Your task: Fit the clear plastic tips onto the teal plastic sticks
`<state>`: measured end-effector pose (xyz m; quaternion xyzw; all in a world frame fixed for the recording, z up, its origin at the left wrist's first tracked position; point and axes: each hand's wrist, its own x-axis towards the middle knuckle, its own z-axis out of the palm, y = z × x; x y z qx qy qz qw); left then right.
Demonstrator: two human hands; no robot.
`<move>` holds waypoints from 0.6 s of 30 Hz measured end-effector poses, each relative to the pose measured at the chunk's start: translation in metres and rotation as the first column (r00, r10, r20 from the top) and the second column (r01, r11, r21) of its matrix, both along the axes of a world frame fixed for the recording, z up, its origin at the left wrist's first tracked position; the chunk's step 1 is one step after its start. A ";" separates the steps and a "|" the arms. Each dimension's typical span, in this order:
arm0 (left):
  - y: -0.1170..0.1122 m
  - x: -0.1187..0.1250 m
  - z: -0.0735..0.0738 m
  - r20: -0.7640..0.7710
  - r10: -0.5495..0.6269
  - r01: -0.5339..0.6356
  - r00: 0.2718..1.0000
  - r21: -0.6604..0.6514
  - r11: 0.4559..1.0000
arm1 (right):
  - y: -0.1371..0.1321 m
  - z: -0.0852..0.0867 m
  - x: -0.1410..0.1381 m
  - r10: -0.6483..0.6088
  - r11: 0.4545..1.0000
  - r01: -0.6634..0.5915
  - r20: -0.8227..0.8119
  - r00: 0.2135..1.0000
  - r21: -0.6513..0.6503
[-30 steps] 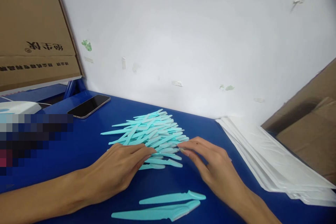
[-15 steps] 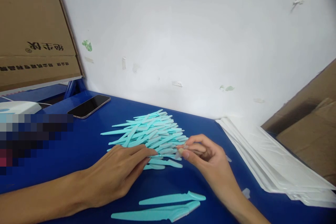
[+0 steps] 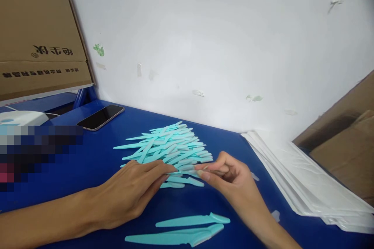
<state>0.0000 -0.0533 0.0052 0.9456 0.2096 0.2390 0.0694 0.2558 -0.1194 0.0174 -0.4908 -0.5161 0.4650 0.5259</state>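
The left hand [image 3: 143,186] pinches 1 razor [image 3: 183,172] at the near side of the pile [image 3: 172,142]. The razor's long axis runs crosswise, from those fingers to the right hand [image 3: 230,177], nearer its right end. There, thumb and forefinger sit nearly together; whether they grip it, I cannot tell. Nearer than the pile, 2 loose razors [image 3: 169,237] lie crosswise on the bench [image 3: 101,163].

Large black Chinese characters [image 3: 53,50], 绝尘侠, are standing upside down on the tall brown cardboard box [image 3: 32,19], a small circled R mark [image 3: 34,55] accompanying them. Below, a smaller black Chinese line [image 3: 41,73] is running upside down, not surely legible throughout.
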 end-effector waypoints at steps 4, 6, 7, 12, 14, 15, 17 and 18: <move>0.000 0.001 -0.002 -0.009 -0.050 0.050 0.999 0.020 0.999 | -0.001 -0.002 -0.004 0.033 0.999 -0.034 0.047 0.998 0.018; -0.002 0.000 -0.003 -0.039 -0.056 0.058 0.998 0.044 0.997 | -0.002 -0.006 -0.007 0.037 0.999 -0.038 0.051 0.998 0.023; -0.003 -0.001 -0.003 -0.054 -0.056 0.059 0.997 0.060 0.996 | -0.002 -0.008 -0.009 0.034 0.999 -0.035 0.042 0.999 0.024; -0.007 -0.007 -0.004 -0.066 -0.065 0.072 0.996 0.117 0.991 | -0.005 -0.011 -0.014 0.002 1.000 -0.003 0.026 1.000 0.024; -0.007 -0.008 -0.005 -0.068 -0.063 0.071 0.996 0.117 0.991 | -0.007 -0.009 -0.015 0.020 0.999 -0.021 0.049 0.999 0.026; -0.007 -0.008 -0.005 -0.073 -0.063 0.071 0.995 0.112 0.991 | -0.007 -0.007 -0.015 0.033 0.999 -0.035 0.058 0.998 0.028; -0.006 -0.007 -0.006 -0.080 -0.065 0.073 0.995 0.104 0.992 | -0.007 -0.006 -0.015 0.056 0.998 -0.059 0.068 0.996 0.031; -0.006 -0.006 -0.007 -0.082 -0.068 0.076 0.994 0.105 0.992 | -0.007 -0.006 -0.015 0.062 0.997 -0.065 0.073 0.995 0.033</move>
